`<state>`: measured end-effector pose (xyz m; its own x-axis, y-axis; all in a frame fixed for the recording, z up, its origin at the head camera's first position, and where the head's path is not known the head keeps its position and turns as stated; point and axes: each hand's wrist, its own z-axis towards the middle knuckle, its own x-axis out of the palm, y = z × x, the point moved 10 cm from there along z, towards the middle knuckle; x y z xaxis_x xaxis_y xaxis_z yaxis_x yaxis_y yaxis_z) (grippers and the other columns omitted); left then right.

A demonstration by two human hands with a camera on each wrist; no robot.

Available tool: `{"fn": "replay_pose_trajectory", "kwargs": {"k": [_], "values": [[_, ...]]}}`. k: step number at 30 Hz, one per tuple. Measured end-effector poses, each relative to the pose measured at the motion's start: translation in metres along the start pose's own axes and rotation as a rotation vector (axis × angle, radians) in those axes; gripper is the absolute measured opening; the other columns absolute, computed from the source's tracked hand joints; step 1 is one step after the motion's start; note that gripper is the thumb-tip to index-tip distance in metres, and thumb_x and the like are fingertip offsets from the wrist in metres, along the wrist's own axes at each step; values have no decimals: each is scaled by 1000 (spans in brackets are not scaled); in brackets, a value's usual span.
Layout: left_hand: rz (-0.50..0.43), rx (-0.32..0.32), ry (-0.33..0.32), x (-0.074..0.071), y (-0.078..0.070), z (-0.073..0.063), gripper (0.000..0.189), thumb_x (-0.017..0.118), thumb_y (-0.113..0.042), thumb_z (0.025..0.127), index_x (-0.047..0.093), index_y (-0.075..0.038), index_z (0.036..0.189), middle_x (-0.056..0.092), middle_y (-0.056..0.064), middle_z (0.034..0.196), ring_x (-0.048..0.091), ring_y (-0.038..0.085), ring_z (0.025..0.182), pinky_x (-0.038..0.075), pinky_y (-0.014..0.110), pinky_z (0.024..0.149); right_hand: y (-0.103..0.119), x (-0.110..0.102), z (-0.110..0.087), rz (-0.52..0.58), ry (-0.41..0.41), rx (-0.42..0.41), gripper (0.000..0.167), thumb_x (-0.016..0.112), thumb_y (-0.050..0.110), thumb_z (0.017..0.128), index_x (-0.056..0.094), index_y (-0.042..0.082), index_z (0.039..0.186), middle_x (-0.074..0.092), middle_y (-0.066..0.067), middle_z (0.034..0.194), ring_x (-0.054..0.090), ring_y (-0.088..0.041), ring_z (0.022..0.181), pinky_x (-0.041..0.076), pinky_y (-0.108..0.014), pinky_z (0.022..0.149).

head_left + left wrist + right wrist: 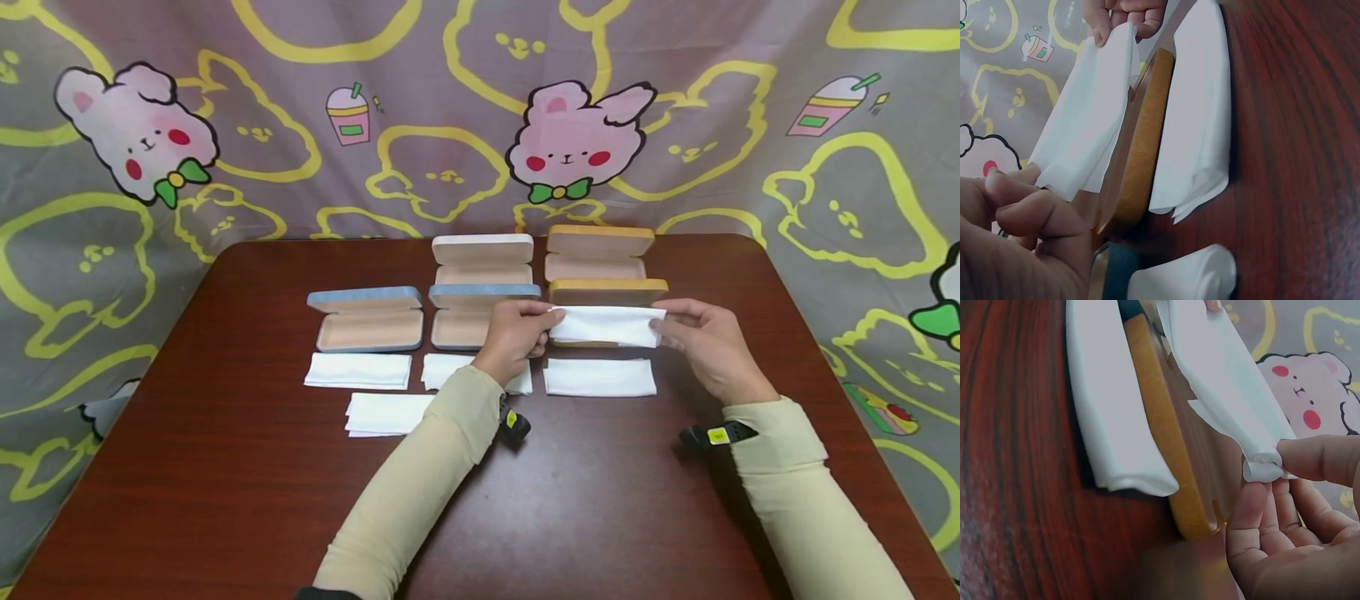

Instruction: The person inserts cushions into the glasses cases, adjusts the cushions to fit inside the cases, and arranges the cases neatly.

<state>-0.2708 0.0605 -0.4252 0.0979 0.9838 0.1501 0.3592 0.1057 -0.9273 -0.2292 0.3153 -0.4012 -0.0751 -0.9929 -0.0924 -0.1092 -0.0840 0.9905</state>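
Front yellow case (608,288) partly hidden behind held cloth (609,325).

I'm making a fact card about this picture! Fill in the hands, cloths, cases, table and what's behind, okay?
Left hand: pinches the left end of the raised cloth
Right hand: pinches its right end
Raised cloth: white, folded
Cloths lying down: left cloth, middle cloth (partly hidden), right cloth, nearest cloth
Cases, all open: left blue case, middle blue case, front yellow case, back yellow case, white case
Table: reddish-brown
Behind: patterned sheet with cartoon bunnies
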Motion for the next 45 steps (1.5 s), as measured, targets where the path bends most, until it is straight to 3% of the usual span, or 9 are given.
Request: {"fn": "replay_pose_trajectory", "kwargs": {"k": [12,21,28,34,45], "values": [[-14,4,-22,5,4,6,15,76,-9,91,73,-1,104,64,7,82,50,8,53,40,20,45,-5,-9,13,-80,-81,-41,37,75,4,90,62,-11,121,69,3,88,65,-8,74,55,-21,66],[56,13,-45,4,6,9,15,75,-9,92,73,-1,105,65,8,81,52,8,53,42,20,45,-8,-10,19,-167,-117,-69,34,75,3,89,65,-11,118,69,6,86,65,-5,77,56,-21,68],[130,16,-85,2,5,10,14,75,-10,92,74,0,102,66,10,78,51,7,50,42,21,45,-7,-12,19,-317,-162,-42,37,77,12,90,67,-8,119,73,-10,97,68,-7,76,56,-21,67],[161,-7,-122,-1,8,12,10,76,-9,91,75,-2,98,65,9,74,50,7,48,42,20,43,-7,-12,19,-361,-177,-9,38,77,16,91,67,-7,120,71,-23,107,70,-12,75,58,-26,66],[169,-24,-112,-4,8,11,7,75,-5,91,76,-1,96,70,15,77,51,6,47,41,18,42,9,-10,18,-550,-236,-87,29,79,20,88,75,-2,107,74,-18,92,70,-14,64,52,-22,52]]}}
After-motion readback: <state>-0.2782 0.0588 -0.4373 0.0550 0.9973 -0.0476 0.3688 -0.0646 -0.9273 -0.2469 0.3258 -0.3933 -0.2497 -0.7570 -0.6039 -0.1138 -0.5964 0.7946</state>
